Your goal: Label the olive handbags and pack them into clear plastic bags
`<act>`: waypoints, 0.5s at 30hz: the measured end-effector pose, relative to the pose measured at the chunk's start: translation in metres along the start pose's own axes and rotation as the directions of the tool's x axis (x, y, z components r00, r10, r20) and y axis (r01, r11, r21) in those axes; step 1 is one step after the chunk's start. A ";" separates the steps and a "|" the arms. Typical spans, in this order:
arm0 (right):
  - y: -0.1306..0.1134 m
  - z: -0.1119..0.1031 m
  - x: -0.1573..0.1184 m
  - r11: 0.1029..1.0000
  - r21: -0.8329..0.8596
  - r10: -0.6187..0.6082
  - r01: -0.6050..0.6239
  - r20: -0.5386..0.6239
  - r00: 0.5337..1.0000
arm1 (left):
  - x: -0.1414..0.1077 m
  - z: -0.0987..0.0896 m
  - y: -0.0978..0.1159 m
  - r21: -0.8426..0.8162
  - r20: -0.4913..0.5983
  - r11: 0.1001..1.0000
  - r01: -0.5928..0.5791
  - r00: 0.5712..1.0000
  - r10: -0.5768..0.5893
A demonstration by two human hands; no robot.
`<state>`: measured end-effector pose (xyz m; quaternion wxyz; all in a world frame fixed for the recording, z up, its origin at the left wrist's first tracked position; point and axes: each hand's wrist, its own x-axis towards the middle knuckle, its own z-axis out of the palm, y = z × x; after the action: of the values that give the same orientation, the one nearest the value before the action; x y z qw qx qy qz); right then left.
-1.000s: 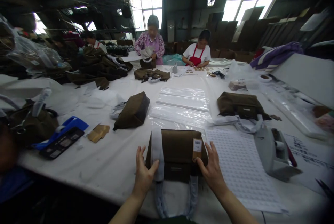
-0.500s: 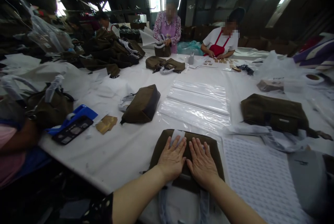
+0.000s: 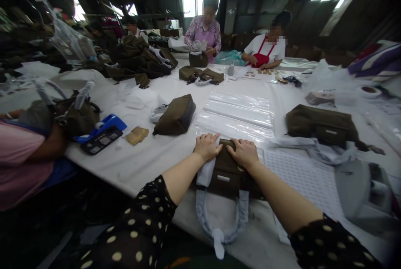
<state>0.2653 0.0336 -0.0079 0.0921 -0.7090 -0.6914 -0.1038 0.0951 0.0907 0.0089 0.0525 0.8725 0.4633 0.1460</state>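
The person's left hand [image 3: 207, 147] and right hand [image 3: 244, 153] rest slightly apart on the far part of a dark olive-brown fabric bag [image 3: 223, 166], fingers curved, thumbs inward; whether they grip cannot be told. The bag lies on the white-covered worktop [image 3: 147, 168], its front reaching toward the wearer, its pale-wrapped looped handle [image 3: 203, 214] nearer still.

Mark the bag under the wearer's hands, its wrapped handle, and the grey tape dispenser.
Bag [image 3: 227, 161]: head view, on the front above the label plate.
Wrapped handle [image 3: 201, 210]: head view, left side of the loop.
Grey tape dispenser [image 3: 352, 189]: head view, on its side.
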 end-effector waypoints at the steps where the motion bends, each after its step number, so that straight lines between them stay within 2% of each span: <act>1: -0.001 0.000 -0.004 1.000 -0.001 0.005 -0.005 -0.006 1.000 | -0.005 0.000 0.001 0.003 -0.008 1.000 -0.006 1.000 0.006; 5: -0.009 -0.008 -0.039 1.000 0.003 0.014 -0.014 -0.014 1.000 | -0.040 -0.004 0.011 0.002 -0.024 1.000 -0.027 0.999 0.027; 11: -0.026 -0.037 -0.104 0.999 0.034 0.026 -0.025 -0.036 0.999 | -0.100 -0.019 0.030 -0.014 -0.035 0.995 -0.101 0.994 0.101; 15: -0.032 -0.051 -0.118 0.996 0.079 0.040 -0.036 -0.040 0.998 | -0.113 -0.029 0.035 -0.034 -0.020 0.993 -0.115 0.993 0.114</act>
<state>0.2296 -0.0925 0.0079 0.1359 -0.7156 -0.6793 -0.0896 0.0545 -0.0230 0.0212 0.0553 0.8953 0.4102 0.1648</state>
